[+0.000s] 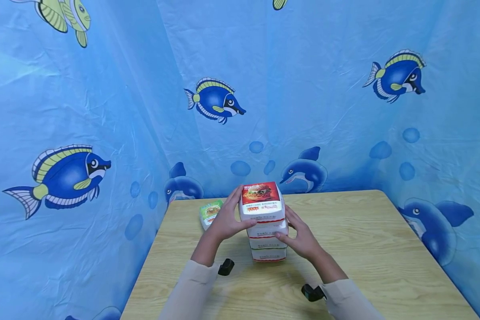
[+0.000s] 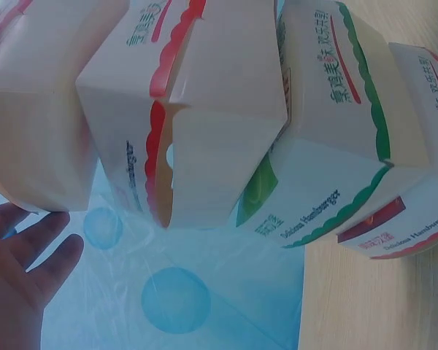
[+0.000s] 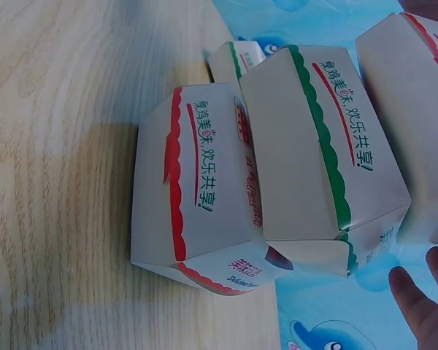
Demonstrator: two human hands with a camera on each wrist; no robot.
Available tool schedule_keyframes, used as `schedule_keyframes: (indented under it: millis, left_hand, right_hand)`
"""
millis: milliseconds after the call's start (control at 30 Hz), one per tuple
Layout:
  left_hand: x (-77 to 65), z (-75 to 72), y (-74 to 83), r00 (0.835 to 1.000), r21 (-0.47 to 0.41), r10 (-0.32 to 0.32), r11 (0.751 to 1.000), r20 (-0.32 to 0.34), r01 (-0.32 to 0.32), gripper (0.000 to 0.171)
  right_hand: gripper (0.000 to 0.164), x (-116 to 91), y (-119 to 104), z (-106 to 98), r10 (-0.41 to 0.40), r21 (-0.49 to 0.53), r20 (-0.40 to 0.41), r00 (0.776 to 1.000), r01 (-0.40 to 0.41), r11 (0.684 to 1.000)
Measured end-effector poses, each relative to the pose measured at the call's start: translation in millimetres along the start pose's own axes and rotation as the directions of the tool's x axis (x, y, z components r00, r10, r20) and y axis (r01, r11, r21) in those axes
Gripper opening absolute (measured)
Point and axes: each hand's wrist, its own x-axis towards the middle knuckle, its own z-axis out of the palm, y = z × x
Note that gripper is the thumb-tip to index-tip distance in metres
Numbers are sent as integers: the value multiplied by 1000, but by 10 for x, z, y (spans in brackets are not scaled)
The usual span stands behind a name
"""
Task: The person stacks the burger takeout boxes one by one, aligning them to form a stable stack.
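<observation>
Several white hamburger boxes stand in an upright stack on the wooden table. The top hamburger box [image 1: 262,207] has a red lid with a burger picture and sits slightly to the left of those below. My left hand [image 1: 226,220] holds it at the left, thumb across the front and fingers along the side. My right hand [image 1: 304,236] spans the right side of the second hamburger box [image 1: 278,228], thumb on its front. In the left wrist view, the green-trimmed hamburger box [image 2: 336,131] has a raised flap. The bottom hamburger box [image 3: 197,186] rests on the table.
Behind and left of the stack lies another hamburger box [image 1: 210,212] with a green lid, partly hidden by my left hand. The wooden table [image 1: 344,222] is bordered by a blue curtain [image 1: 320,26] printed with fish and dolphins.
</observation>
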Motion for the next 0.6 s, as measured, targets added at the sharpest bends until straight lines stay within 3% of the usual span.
schedule_keyframes:
  millis: [600]
  left_hand:
    - [42,61,73,999,25,-13,1000,35,12,113]
  right_hand:
    - [70,10,16,-23,21,8,0,1000,-21,1000]
